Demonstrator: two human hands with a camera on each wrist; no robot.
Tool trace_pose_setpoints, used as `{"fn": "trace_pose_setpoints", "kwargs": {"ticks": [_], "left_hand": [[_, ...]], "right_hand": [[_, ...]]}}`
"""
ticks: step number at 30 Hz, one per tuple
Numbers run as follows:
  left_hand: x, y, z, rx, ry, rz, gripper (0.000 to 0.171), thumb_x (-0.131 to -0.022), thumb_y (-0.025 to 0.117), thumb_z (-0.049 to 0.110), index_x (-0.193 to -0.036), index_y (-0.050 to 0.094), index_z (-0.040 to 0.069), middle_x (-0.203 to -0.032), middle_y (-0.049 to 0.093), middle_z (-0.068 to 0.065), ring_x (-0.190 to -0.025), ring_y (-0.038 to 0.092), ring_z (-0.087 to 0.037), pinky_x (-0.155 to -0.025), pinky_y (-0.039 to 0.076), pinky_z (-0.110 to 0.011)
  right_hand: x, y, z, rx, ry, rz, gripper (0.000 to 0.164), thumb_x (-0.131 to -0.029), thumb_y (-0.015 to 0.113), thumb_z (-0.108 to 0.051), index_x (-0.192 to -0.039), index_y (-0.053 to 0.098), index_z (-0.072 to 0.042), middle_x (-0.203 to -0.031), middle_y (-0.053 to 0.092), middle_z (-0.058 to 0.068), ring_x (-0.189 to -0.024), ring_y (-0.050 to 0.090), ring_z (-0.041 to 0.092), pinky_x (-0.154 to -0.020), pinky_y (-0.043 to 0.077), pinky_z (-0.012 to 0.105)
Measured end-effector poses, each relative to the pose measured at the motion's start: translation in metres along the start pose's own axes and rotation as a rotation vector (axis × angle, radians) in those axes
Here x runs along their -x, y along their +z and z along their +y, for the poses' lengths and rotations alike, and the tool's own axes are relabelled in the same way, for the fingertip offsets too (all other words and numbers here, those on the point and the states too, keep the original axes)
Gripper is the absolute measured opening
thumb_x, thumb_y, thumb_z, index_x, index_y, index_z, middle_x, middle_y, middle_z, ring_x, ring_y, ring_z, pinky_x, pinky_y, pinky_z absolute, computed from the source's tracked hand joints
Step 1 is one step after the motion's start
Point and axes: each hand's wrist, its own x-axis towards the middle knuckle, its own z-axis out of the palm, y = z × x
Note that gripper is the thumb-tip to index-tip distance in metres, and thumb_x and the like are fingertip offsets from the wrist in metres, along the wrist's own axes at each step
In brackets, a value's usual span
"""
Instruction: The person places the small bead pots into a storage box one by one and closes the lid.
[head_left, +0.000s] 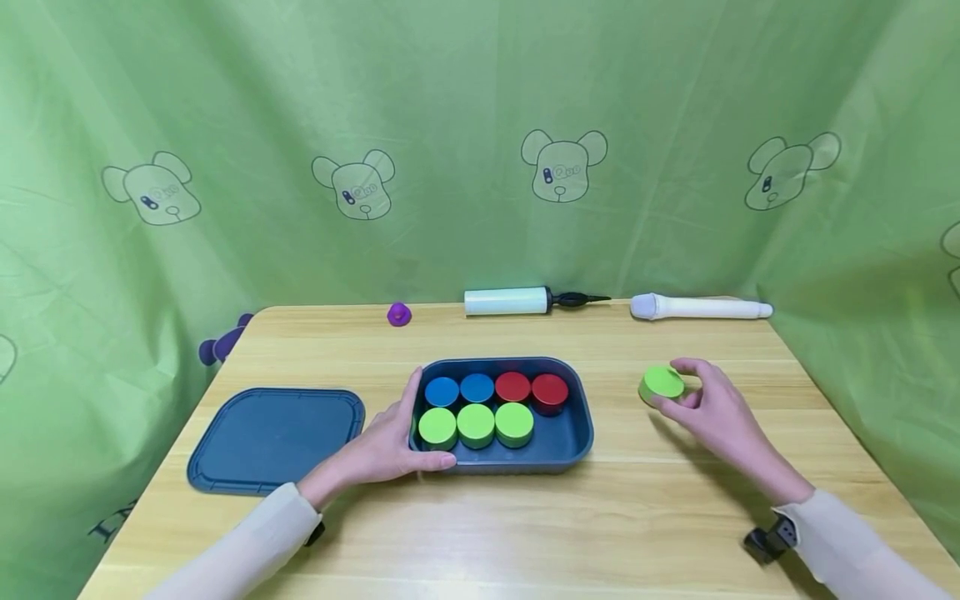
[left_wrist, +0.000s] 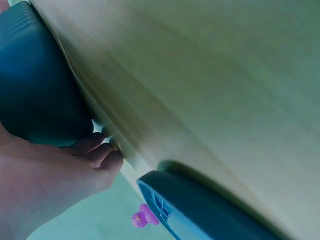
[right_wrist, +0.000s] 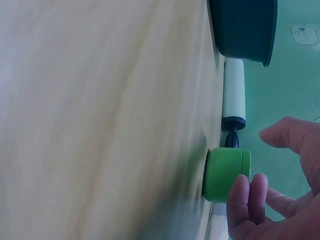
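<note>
In the head view, a dark blue plastic box [head_left: 558, 437] holds two blue-topped, two red-topped and three green-topped round jars, with bare floor at its right end. My left hand [head_left: 386, 446] grips the box's left end, thumb along the front wall and fingers up the side. To the right, a green round jar [head_left: 662, 382] stands on the table. My right hand [head_left: 708, 404] is spread around it from the right. In the right wrist view, fingertips [right_wrist: 239, 190] are at the jar's side while the thumb [right_wrist: 277, 134] is apart from it.
A flat dark blue lid [head_left: 277, 437] lies left of the box on the wooden table. Along the back edge sit a small purple duck [head_left: 399, 314], a white hand pump [head_left: 507, 301] with a black nozzle, and a white microphone-shaped stick [head_left: 701, 307]. Green curtain hangs behind.
</note>
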Motion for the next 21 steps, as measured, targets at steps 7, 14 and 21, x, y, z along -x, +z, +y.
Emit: {"fn": "trace_pose_setpoints", "kwargs": {"ticks": [7,14,21], "left_hand": [[0.000,0.002,-0.001,0.001,-0.006,0.001,0.135,-0.089,0.088,0.058,-0.176,-0.011,0.028,-0.178,0.022,-0.019,-0.159,0.029,-0.047,-0.119,0.030,-0.074],[0.000,0.002,-0.002,0.004,-0.001,0.001,0.136,-0.088,0.088,0.059,-0.175,-0.012,0.030,-0.178,0.022,-0.019,-0.159,0.029,-0.046,-0.118,0.031,-0.075],[0.000,0.001,-0.001,0.007,0.004,0.004,0.135,-0.089,0.088,0.057,-0.175,-0.012,0.030,-0.178,0.021,-0.019,-0.159,0.028,-0.047,-0.119,0.030,-0.075]], "right_hand": [[-0.006,0.000,0.006,0.003,0.026,-0.055,0.080,-0.098,0.085,-0.032,-0.154,0.046,0.011,-0.112,0.062,0.020,-0.086,0.060,0.023,-0.062,0.051,0.029],[-0.009,0.000,0.009,0.015,0.052,-0.078,0.080,-0.099,0.084,-0.034,-0.152,0.047,0.013,-0.113,0.062,0.022,-0.088,0.061,0.025,-0.065,0.051,0.030],[-0.016,-0.001,0.010,0.009,0.058,-0.109,0.074,-0.099,0.083,-0.030,-0.147,0.050,0.016,-0.121,0.063,0.028,-0.092,0.063,0.028,-0.068,0.051,0.030]]}}
